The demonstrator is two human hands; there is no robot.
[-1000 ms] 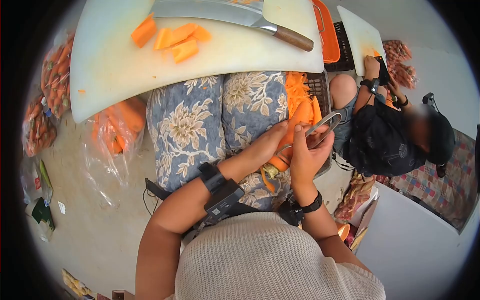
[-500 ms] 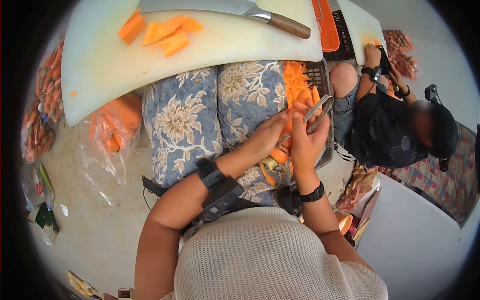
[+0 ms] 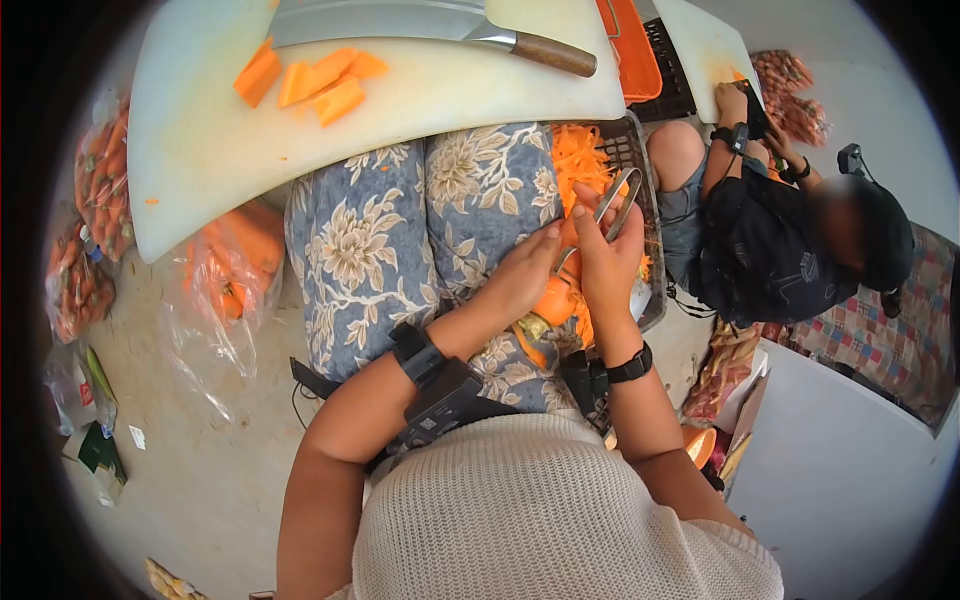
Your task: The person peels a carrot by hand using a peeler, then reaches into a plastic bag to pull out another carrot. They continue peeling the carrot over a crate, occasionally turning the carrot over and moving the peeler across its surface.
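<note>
The stiff, likely slippery carrot (image 3: 553, 300) is clamped at its stem end by the left hand (image 3: 520, 282); the peeler (image 3: 617, 205), at one o'clock, by the right hand (image 3: 607, 268).

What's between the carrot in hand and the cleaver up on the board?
Head view: from the carrot, a heap of carrot peelings in a black crate, then bare white cutting board up to the cleaver.

Left hand (image 3: 520, 280) and right hand (image 3: 605, 265) curl closed together.
</note>
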